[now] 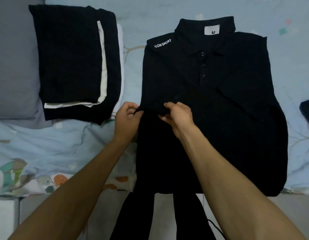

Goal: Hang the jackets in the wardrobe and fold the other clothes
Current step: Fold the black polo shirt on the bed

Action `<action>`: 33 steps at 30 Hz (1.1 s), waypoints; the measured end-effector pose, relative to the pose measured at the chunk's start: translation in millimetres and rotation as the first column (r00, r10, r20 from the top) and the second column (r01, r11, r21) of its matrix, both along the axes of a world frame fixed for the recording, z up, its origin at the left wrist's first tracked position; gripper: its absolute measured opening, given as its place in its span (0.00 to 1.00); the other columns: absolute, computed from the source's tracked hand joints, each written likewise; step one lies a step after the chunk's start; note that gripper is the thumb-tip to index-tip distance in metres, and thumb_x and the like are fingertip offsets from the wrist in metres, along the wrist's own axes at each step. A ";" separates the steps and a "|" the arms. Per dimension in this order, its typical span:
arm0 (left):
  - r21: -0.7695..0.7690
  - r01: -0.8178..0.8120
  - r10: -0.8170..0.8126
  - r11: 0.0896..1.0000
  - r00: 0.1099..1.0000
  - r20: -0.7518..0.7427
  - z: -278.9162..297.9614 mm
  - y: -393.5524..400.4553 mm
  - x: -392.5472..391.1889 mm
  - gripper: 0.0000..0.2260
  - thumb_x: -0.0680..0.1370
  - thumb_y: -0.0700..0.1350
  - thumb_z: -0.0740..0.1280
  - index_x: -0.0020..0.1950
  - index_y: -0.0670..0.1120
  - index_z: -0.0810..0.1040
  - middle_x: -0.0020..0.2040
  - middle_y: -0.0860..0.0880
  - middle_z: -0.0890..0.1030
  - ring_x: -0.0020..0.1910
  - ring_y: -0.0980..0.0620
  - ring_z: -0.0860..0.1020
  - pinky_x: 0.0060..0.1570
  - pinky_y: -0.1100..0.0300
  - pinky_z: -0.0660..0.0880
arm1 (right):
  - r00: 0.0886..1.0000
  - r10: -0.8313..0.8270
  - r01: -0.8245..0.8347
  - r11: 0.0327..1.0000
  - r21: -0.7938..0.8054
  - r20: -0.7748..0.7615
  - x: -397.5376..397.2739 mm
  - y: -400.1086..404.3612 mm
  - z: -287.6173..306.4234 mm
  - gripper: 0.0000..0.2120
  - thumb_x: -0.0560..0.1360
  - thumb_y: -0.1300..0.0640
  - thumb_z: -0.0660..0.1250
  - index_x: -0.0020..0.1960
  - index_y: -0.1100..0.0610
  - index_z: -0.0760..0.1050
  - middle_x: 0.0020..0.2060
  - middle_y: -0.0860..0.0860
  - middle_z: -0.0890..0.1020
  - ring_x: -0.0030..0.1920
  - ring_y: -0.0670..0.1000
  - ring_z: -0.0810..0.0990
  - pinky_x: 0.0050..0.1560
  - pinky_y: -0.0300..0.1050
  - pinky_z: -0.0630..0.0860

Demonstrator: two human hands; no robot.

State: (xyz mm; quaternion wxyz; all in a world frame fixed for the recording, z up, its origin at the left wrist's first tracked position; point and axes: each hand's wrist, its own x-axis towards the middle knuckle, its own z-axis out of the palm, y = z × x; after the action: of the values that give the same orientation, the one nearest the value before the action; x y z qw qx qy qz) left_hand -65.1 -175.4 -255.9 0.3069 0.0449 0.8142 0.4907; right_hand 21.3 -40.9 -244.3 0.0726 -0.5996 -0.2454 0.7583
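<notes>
A black polo shirt (233, 94) with white lettering on the shoulder lies face up on the bed, collar away from me. Its left sleeve is folded in over the front. My left hand (126, 121) pinches the corner of that sleeve's hem at the shirt's left edge. My right hand (178, 115) pinches the same hem a little further right. Both hands sit low on the shirt's left side. The shirt's bottom edge hangs over the bed's near edge.
A stack of folded black clothes (70, 63) with a white stripe lies on the bed at the left, partly on a grey pillow (13, 63). The light blue patterned bedsheet (63, 149) covers the bed. A dark cloth (308, 111) shows at the right edge.
</notes>
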 end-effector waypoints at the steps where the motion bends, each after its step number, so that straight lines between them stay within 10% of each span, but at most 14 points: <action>1: 0.009 0.038 -0.038 0.999 0.999 0.009 0.6 -3.1 2.4 0.10 0.75 0.35 0.70 0.42 0.48 0.74 0.31 0.56 0.78 0.31 0.62 0.77 0.36 0.68 0.74 | 1.000 0.027 -0.027 0.999 0.023 -0.010 0.4 -6.2 0.4 0.08 0.74 0.65 0.71 0.43 0.57 0.72 0.43 0.56 0.83 0.38 0.51 0.85 0.36 0.45 0.81; 8: -0.109 0.132 -0.162 0.985 0.923 -0.350 -2.6 -21.0 -0.7 0.07 0.72 0.34 0.67 0.45 0.44 0.75 0.39 0.51 0.77 0.39 0.49 0.76 0.44 0.53 0.76 | 0.928 0.162 -0.265 0.920 0.287 0.337 12.7 -13.9 -10.5 0.16 0.73 0.60 0.75 0.37 0.52 0.67 0.33 0.50 0.79 0.28 0.45 0.81 0.36 0.40 0.81; 13: -0.170 0.119 -0.107 0.978 0.991 0.079 -3.2 -17.0 2.3 0.06 0.75 0.40 0.71 0.41 0.47 0.75 0.33 0.49 0.76 0.37 0.44 0.79 0.47 0.48 0.80 | 0.919 0.171 -0.301 0.886 0.352 0.355 18.0 -23.5 -8.3 0.12 0.74 0.55 0.74 0.37 0.54 0.72 0.33 0.50 0.80 0.33 0.46 0.84 0.42 0.46 0.84; 18: -0.164 0.164 -0.106 0.973 0.943 0.314 4.1 -23.5 -7.4 0.15 0.77 0.42 0.70 0.31 0.45 0.73 0.25 0.49 0.73 0.25 0.52 0.72 0.27 0.63 0.73 | 0.900 0.267 -0.386 0.854 0.348 0.344 26.1 -28.2 -2.1 0.11 0.73 0.49 0.72 0.39 0.54 0.75 0.34 0.48 0.83 0.40 0.50 0.85 0.48 0.49 0.83; 24: -0.184 0.010 0.020 0.983 0.987 0.157 0.2 -29.5 3.5 0.09 0.76 0.45 0.70 0.36 0.46 0.78 0.28 0.50 0.78 0.30 0.50 0.79 0.38 0.56 0.81 | 0.834 0.334 -0.524 0.730 0.438 0.440 43.4 -43.6 2.8 0.03 0.77 0.52 0.69 0.45 0.48 0.76 0.38 0.46 0.82 0.38 0.42 0.82 0.37 0.31 0.77; 29: -0.198 0.120 -0.053 0.973 0.948 0.314 4.2 -34.2 10.8 0.15 0.73 0.43 0.74 0.32 0.45 0.72 0.29 0.46 0.77 0.30 0.47 0.79 0.33 0.53 0.82 | 0.777 0.387 -0.617 0.625 0.479 0.496 58.9 -63.3 3.9 0.03 0.77 0.55 0.68 0.45 0.49 0.75 0.42 0.48 0.81 0.38 0.44 0.80 0.32 0.28 0.72; 33: -0.069 -0.240 0.250 0.968 0.917 0.310 9.4 -41.0 11.1 0.06 0.77 0.37 0.67 0.42 0.45 0.75 0.35 0.48 0.78 0.28 0.52 0.79 0.31 0.61 0.78 | 0.775 0.401 -0.623 0.617 0.481 0.489 70.7 -70.0 1.5 0.03 0.78 0.55 0.67 0.46 0.50 0.75 0.46 0.50 0.81 0.41 0.45 0.79 0.35 0.30 0.73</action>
State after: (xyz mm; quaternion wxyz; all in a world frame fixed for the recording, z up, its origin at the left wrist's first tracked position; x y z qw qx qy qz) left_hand -54.1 -216.3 -246.5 0.3701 -0.1411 0.7608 0.5141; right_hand 92.0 -110.9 -242.8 -0.0007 -0.5630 -0.6513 0.5088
